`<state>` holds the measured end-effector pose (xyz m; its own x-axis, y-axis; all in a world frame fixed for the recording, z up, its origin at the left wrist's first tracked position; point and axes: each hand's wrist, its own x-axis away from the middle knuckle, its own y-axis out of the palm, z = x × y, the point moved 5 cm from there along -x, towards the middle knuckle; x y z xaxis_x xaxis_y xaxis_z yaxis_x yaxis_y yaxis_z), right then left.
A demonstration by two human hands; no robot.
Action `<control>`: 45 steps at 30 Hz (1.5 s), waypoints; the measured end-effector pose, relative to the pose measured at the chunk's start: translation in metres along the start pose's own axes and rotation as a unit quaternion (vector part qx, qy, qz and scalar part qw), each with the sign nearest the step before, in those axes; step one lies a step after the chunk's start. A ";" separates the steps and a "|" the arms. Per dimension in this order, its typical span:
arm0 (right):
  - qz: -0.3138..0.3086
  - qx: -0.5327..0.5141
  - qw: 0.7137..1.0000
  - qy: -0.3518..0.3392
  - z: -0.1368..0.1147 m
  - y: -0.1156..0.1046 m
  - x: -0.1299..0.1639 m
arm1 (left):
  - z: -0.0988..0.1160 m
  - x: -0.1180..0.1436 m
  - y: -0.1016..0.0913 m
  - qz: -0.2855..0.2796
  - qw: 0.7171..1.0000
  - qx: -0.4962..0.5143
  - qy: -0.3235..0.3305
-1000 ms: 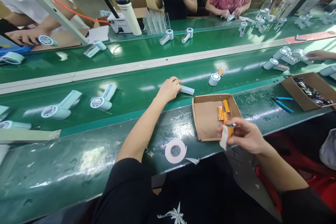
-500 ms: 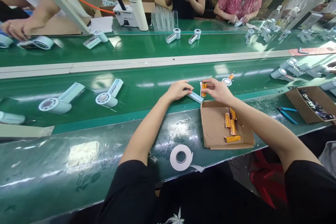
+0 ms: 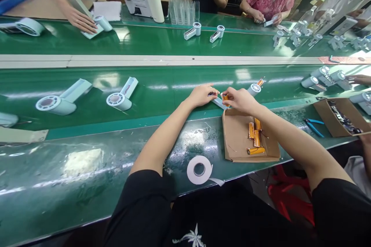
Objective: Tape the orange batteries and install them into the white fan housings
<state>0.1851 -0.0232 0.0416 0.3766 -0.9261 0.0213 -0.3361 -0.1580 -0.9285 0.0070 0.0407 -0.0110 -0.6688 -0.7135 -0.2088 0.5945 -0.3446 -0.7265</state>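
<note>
My left hand is closed on a light-blue fan casing, whose handle points down to the right; the rest of it is hidden behind the fingers. Between thumb and fingertips of my right hand is an orange battery, held right over the open handle. Whether the two touch I cannot tell. Below my right hand stands a shallow cardboard box with several orange batteries. Another fan casing, with an orange battery at its end, lies just behind my right hand.
A roll of white tape lies near the table's front edge. To the right are blue pliers and a carton of small dark parts. Fan casings sit on the green belt to the left. A co-worker's hand rests across the far belt.
My right hand has brought the battery down and tilted it against or over the handle. Across the belt, a co-worker's hand has moved right onto a fan casing. The view has shifted slightly.
</note>
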 end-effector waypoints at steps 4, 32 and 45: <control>-0.077 0.119 0.989 -0.029 -0.012 0.004 0.000 | -0.007 0.002 -0.006 0.046 0.996 0.071 -0.023; -0.045 0.224 0.971 -0.064 0.024 -0.013 -0.016 | 0.013 -0.005 0.016 0.121 0.991 -0.014 -0.050; -0.130 0.224 0.966 -0.012 0.041 0.014 -0.032 | 0.023 -0.022 0.027 0.101 0.985 -0.038 -0.131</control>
<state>0.2042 0.0183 0.0125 0.4204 -0.8660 0.2708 0.1773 -0.2143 -0.9605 0.0479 0.0331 -0.0109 -0.3960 -0.8995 -0.1849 0.6615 -0.1398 -0.7368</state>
